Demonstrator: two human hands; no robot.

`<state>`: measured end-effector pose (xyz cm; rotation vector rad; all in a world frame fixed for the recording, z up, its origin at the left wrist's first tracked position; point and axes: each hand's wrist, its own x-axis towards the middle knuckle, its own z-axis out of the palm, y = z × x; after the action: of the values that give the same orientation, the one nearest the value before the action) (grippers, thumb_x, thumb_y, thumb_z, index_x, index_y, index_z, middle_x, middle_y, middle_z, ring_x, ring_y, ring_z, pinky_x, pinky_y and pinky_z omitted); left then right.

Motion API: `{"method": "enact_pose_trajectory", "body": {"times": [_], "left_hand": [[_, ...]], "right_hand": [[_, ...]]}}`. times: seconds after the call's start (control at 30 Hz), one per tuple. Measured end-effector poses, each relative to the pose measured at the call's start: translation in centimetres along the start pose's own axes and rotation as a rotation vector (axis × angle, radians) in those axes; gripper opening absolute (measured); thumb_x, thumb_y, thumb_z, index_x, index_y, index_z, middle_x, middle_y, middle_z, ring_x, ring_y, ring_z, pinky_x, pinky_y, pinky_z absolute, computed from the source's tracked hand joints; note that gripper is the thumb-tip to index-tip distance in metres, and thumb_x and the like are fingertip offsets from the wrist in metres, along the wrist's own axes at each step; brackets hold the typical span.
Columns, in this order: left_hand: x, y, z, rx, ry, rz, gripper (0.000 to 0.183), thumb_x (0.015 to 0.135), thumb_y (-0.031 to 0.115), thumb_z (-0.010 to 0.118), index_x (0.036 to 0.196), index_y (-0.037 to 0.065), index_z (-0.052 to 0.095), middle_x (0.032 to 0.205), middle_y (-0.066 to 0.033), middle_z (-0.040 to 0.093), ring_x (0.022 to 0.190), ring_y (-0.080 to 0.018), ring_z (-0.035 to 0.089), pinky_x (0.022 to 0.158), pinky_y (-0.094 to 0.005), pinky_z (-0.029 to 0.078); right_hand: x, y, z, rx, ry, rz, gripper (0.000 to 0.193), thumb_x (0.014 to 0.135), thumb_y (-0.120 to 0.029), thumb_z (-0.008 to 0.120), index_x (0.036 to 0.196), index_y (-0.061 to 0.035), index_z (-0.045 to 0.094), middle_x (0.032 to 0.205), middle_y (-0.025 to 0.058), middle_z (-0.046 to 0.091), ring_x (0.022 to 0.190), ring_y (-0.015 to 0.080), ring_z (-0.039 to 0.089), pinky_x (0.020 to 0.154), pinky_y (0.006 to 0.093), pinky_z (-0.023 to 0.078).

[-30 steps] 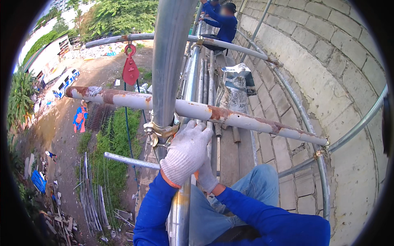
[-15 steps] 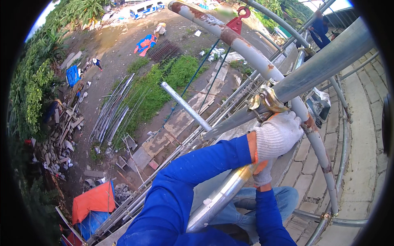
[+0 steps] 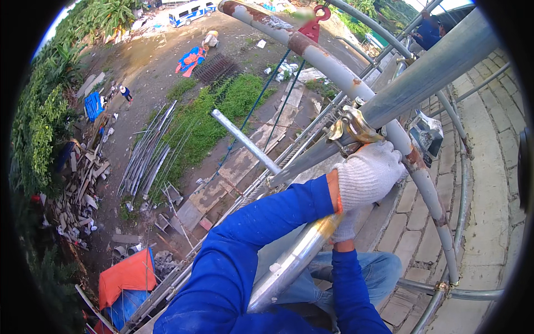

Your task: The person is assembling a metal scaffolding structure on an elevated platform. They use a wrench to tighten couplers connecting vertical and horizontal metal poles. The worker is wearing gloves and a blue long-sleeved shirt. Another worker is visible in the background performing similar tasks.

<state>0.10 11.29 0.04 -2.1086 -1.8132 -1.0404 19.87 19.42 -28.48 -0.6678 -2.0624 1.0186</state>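
My left hand [image 3: 370,173], in a white knit glove with orange trim, is closed just below a brass-coloured scaffold clamp [image 3: 356,125]. Its fingers curl toward the rusty, painted pole [image 3: 428,189]; what they grip is hidden. Behind and below it is my right hand [image 3: 346,227], also gloved, with its fingers out of sight. The clamp sits where a thick grey pipe [image 3: 434,72] crosses the rusty pole. A shiny metal tube [image 3: 292,264] with a yellowed upper end slants up beneath my left wrist.
A red pulley block [image 3: 311,28] with dark green ropes hangs beyond the rusty pole. A block wall [image 3: 484,139] curves along the right, beside more scaffold pipes. Far below lie a pile of metal pipes [image 3: 147,147] and an orange tarp [image 3: 127,276]. Another person [image 3: 428,32] is at upper right.
The whole view has shifted slightly. My right hand has moved up and is now more hidden behind my left. My left hand stays by the clamp.
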Motion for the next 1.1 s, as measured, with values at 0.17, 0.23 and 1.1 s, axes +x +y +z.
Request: {"method": "enact_pose_trajectory", "body": {"times": [0.17, 0.23, 1.1], "left_hand": [[0.0, -0.2, -0.5, -0.054, -0.053, -0.003, 0.023, 0.084, 0.007, 0.068, 0.106, 0.004, 0.072, 0.111, -0.011, 0.069, 0.114, -0.0294, 0.065, 0.099, -0.0413, 0.056], [0.0, -0.2, -0.8, -0.081, -0.053, -0.022, 0.023, 0.084, 0.006, 0.067, 0.107, 0.004, 0.071, 0.113, -0.0123, 0.068, 0.117, -0.031, 0.064, 0.102, -0.0425, 0.054], [-2.2, -8.2, -2.4, -0.797, 0.805, -0.29, 0.045, 0.106, 0.017, 0.059, 0.144, -0.006, 0.054, 0.136, -0.0182, 0.064, 0.129, -0.0253, 0.061, 0.114, -0.0395, 0.046]], "right_hand": [[1.8, -7.7, 2.8, 0.432, 0.053, 0.249, 0.05, 0.11, -0.039, 0.053, 0.145, -0.0062, 0.041, 0.133, 0.0117, 0.049, 0.118, 0.0267, 0.049, 0.101, 0.042, 0.039], [2.0, -13.3, 2.3, 0.64, 0.081, 0.444, 0.036, 0.111, -0.043, 0.051, 0.123, -0.0097, 0.048, 0.096, 0.0028, 0.045, 0.08, 0.0187, 0.042, 0.072, 0.0377, 0.034], [5.0, -13.5, -0.3, 0.588, 0.013, 0.263, 0.052, 0.105, -0.057, 0.059, 0.09, -0.0075, 0.055, 0.077, 0.0049, 0.06, 0.053, 0.0065, 0.046, 0.043, 0.0248, 0.036]]}}
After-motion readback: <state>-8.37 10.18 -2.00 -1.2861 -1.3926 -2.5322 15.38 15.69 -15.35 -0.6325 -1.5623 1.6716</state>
